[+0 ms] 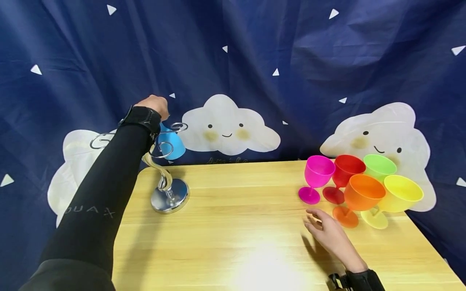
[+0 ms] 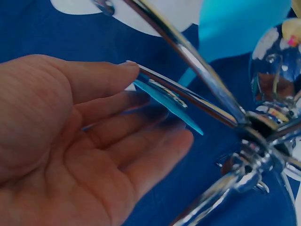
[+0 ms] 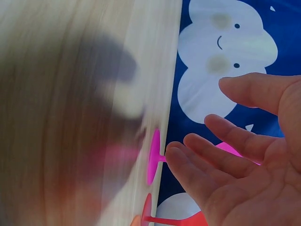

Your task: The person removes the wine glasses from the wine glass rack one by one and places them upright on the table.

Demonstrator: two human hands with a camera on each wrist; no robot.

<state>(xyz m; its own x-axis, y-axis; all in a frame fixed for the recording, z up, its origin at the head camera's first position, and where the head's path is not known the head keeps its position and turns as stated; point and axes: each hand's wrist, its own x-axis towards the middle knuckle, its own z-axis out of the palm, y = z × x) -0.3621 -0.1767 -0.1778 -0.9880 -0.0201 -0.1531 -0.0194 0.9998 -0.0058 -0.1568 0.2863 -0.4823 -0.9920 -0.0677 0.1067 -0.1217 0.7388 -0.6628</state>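
Note:
A blue plastic goblet [image 1: 174, 144] hangs bowl-down at a metal rack [image 1: 169, 197] with curled wire arms and a round chrome base. High at the rack, my left hand [image 1: 154, 106] holds the goblet's foot; in the left wrist view the thumb lies on top near a chrome arm [image 2: 188, 52], and the fingers bend beneath the thin blue foot [image 2: 171, 107]. My right hand [image 1: 327, 234] hovers low over the table with loosely bent fingers and holds nothing. Nearest it stand a magenta goblet [image 1: 319, 171] and an orange goblet [image 1: 364, 193].
Red [image 1: 348, 169], green [image 1: 380, 165] and yellow [image 1: 402, 193] goblets stand upright with the others at the table's right. A wooden table [image 1: 233, 210] extends between rack and goblets. Behind it hangs a dark blue curtain [image 1: 247, 28] with white clouds.

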